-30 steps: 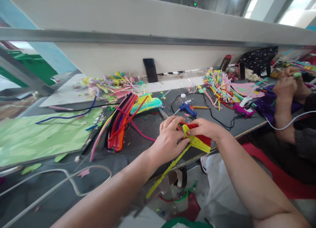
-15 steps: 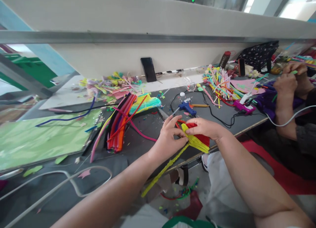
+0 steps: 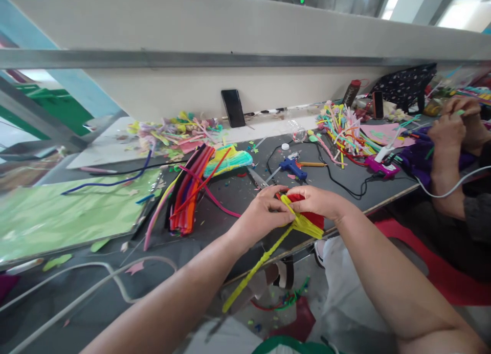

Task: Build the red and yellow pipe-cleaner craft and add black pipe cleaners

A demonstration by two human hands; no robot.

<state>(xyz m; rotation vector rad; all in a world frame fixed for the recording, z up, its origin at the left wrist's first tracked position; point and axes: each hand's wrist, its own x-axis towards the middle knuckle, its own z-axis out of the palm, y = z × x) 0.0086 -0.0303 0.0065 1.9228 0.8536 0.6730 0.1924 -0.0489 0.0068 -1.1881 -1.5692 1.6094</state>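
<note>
Between my hands is a yellow pipe cleaner (image 3: 264, 259), its long tail hanging down over the table's front edge. Its upper part is folded against a red and yellow piece (image 3: 312, 219), which looks built of pipe cleaners laid side by side. My left hand (image 3: 264, 213) pinches the yellow pipe cleaner between thumb and fingers. From the other side my right hand (image 3: 316, 203) grips the red and yellow piece by its top. Just behind my hands lie scissors (image 3: 258, 178) and a blue glue gun (image 3: 292, 167).
Bundled pipe cleaners (image 3: 190, 195) lie left of my hands, near a green sheet (image 3: 76, 211) in plastic. A phone (image 3: 232, 108) leans on the back panel. A magenta power strip (image 3: 381, 167) with cables sits right. Another person's hands (image 3: 452, 126) work at far right.
My left hand's fingers have curled in closer around the yellow pipe cleaner; they were more raised before. My right hand keeps its grip. The whole view has shifted slightly.
</note>
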